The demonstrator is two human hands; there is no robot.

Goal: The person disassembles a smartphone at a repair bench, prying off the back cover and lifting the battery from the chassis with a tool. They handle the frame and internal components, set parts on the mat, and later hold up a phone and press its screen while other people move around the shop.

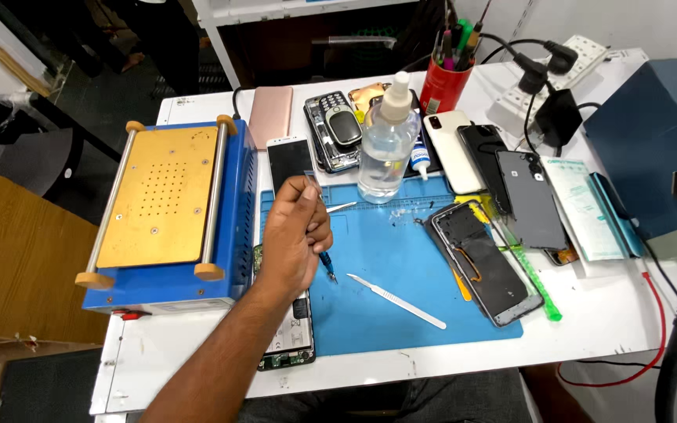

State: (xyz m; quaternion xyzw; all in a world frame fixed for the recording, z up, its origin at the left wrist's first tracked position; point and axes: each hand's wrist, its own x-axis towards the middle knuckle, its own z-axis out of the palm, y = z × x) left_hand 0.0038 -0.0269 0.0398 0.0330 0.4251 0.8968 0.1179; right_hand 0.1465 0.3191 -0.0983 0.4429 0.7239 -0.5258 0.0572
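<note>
A bright blue work mat (401, 274) lies on a white table (613, 313). To the left sits a blue machine (237, 211) with a golden-yellow top plate (158, 196) dotted with small holes and tan end knobs. Far off stands a red pen cup (442, 88) beside a clear bottle (385, 149) with a white cap. A bright green stick (538, 286) lies to the right, near a dark grey phone back (530, 200). A rose-pink phone (269, 112) lies far left.

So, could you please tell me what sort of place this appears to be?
Most likely a mobile phone repair bench. An opened smartphone lies on a blue repair mat, a blue screen-separator hot plate stands beside it, and the left hand holds tweezers.
</note>
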